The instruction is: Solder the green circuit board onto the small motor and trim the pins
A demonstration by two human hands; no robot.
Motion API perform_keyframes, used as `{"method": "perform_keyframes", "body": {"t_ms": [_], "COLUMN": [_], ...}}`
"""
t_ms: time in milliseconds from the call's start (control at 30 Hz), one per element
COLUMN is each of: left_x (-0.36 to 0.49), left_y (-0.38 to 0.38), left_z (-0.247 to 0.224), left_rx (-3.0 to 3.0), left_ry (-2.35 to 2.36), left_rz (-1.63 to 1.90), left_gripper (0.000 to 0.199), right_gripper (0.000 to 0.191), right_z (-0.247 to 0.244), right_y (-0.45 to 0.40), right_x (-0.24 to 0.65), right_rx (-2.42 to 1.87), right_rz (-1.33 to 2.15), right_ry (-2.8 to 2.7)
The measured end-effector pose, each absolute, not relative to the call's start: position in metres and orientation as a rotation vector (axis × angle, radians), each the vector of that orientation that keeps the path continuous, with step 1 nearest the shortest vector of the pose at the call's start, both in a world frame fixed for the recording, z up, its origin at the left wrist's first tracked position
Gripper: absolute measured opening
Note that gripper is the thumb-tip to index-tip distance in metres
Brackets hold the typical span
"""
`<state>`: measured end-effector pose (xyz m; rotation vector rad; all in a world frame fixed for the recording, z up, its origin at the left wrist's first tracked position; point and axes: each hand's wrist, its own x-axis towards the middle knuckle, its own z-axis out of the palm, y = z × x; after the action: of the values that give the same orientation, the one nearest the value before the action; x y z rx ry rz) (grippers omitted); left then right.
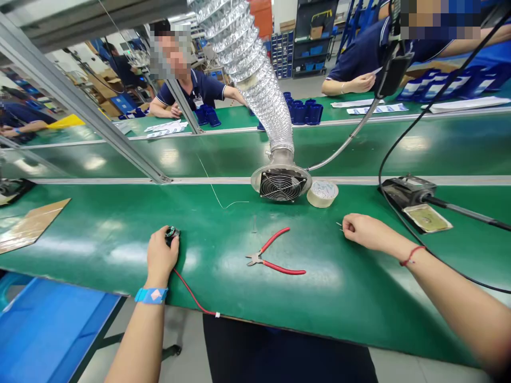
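Observation:
My left hand [162, 255] is wrapped round a small black round part [172, 234] with a green board inside, at the left of the green bench [223, 255]. From under that hand a red cable [191, 294] with a white tip runs to the bench's front edge. On the right, my right hand [363, 231] pinches a short, thin, pale piece [339, 226], too small to identify. Between the hands lie red-handled cutters [275, 258] with their jaws apart, touched by neither hand.
A fan [281, 185] on a foil duct [259, 80] hangs over the bench's back, beside a tape roll [322, 193]. A soldering stand [411, 194] and black cable are at right, cardboard [34, 226] at left. Thin wire [217, 199] lies behind the cutters. People work across the bench.

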<state>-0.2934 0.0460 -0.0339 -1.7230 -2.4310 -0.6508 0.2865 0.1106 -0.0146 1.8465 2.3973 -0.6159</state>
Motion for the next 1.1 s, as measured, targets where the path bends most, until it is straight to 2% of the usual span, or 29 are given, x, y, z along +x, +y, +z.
{"method": "perform_keyframes", "body": {"t_ms": [200, 333, 467, 533, 633, 833, 1000, 1100], "left_x": [-0.290, -0.248, -0.159, -0.112, -0.065, -0.049, -0.055, -0.053], "left_y": [0.046, 0.031, 0.004, -0.003, 0.001, 0.024, 0.017, -0.003], "left_z": [-0.028, -0.011, -0.001, -0.002, -0.005, 0.000, 0.006, 0.017], "left_rx": [-1.705, -1.651, -2.293, -2.547, -2.546, -2.528, -2.556, -2.488], "left_ry": [-2.418, -2.250, -2.155, -2.198, -2.330, -2.433, -2.461, -2.472], "left_rz": [-0.641, -0.683, -0.742, -0.637, -0.501, -0.339, -0.370, -0.519], "left_gripper": [0.054, 0.060, 0.034, 0.038, 0.038, 0.003, 0.010, 0.030], "right_gripper": [0.027, 0.021, 0.021, 0.024, 0.030, 0.029, 0.040, 0.042], "right_z": [-0.010, -0.013, -0.017, -0.017, -0.017, -0.013, -0.010, -0.005], "right_y": [0.117, 0.122, 0.128, 0.131, 0.137, 0.146, 0.120, 0.094], "right_x": [0.286, 0.285, 0.287, 0.286, 0.284, 0.289, 0.283, 0.256], "right_rx": [1.910, 1.970, 1.951, 1.919, 1.871, 1.841, 1.786, 1.676], "right_rz": [-0.734, -0.721, -0.733, -0.739, -0.753, -1.042, -1.477, -1.605], "right_ry": [2.360, 2.355, 2.334, 2.323, 2.321, 2.338, 2.412, 2.479]}}
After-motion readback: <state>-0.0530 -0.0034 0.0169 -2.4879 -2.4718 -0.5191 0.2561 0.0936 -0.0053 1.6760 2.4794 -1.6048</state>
